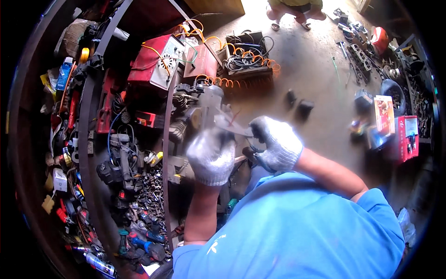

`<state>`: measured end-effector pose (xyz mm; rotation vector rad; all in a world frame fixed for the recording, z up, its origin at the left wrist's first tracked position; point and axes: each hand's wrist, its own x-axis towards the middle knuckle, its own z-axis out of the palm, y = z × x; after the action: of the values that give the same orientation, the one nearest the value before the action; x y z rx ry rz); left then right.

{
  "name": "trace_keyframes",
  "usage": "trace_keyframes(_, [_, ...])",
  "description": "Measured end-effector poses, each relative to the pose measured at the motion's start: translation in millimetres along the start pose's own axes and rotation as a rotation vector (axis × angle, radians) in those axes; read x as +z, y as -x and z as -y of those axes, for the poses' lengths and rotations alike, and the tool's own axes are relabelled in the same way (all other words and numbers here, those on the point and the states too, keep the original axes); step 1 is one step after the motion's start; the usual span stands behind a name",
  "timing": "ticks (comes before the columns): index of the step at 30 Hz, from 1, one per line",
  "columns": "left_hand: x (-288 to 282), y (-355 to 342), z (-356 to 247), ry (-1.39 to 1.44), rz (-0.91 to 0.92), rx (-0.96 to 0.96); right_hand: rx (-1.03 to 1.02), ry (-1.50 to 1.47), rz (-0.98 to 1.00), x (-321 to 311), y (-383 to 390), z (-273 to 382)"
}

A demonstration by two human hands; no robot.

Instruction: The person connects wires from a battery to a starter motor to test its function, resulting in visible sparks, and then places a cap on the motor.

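Pale thin strip is lying between my left hand and right hand, hands apart; blur is hiding grips, cannot tell. Strip may be slipping if I am pinching loosely.

blue short-sleeved shirt, small white emblem, white knit gloves with ribbed cuffs on both hands

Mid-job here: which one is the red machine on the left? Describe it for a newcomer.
Start at the dark shelving on the left. Near its top right sits the red machine, a boxy case. Its pale panel, with a dark round pattern, sets it apart from the plainer red box just right of it.
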<state>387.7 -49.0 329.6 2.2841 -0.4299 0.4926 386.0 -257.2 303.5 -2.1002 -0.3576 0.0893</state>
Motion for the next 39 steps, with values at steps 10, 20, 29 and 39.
trace_keyframes(10, [9, -3, 1, -0.321, -0.039, 0.265, 0.145, -0.024, 0.120, 3, -3, -1])
trace_keyframes(20, [13, -3, 6, -0.291, -0.062, 0.353, 0.142, 0.010, 0.067, -2, 0, -7])
trace_keyframes(29, [19, 6, 2, 0.070, -0.055, 0.069, -0.017, -0.005, -0.083, -1, 3, -11])
trace_keyframes(39, [4, 6, 9, 0.876, 0.278, -0.535, -0.138, 0.060, 0.014, -7, -4, -31])
